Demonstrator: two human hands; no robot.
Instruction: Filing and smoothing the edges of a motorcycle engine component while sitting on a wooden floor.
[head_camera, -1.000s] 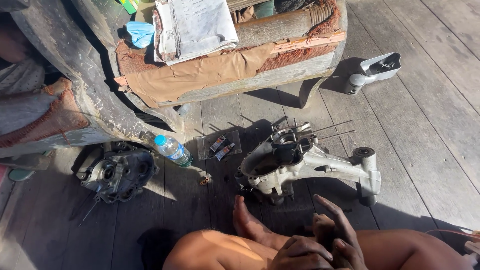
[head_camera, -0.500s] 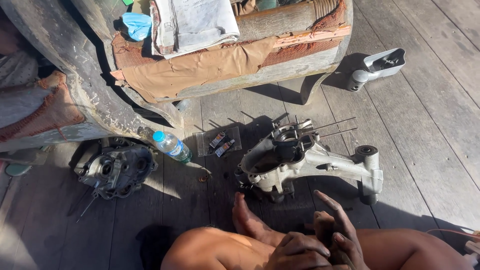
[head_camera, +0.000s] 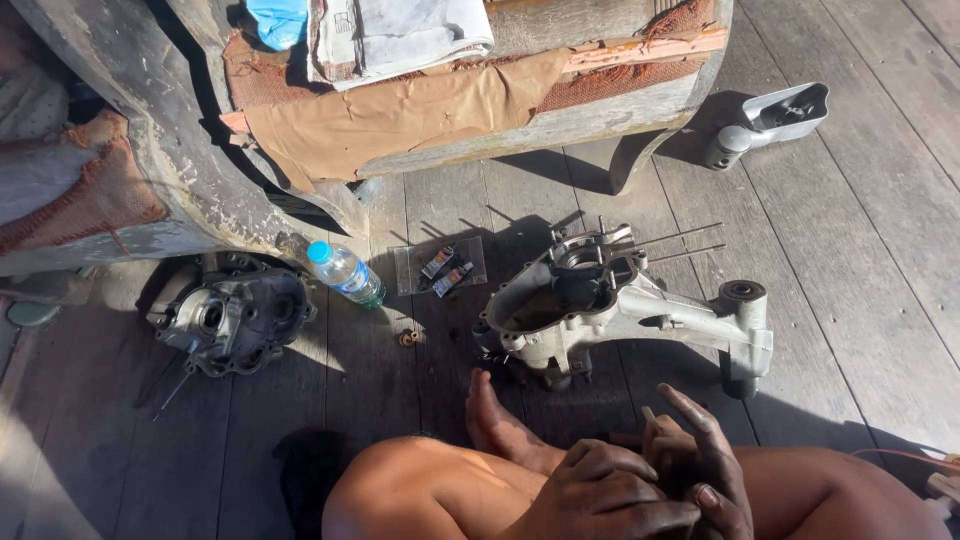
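Resting together on lap, both hands (head_camera: 650, 480) curled, perhaps pinching something small, engine casing (head_camera: 610, 310) just beyond

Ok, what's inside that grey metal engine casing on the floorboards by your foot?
The grey metal engine casing shows an open, dark cavity with a round bore near its top and thin studs sticking out. Deeper inside is in shadow, so any parts there cannot be made out.
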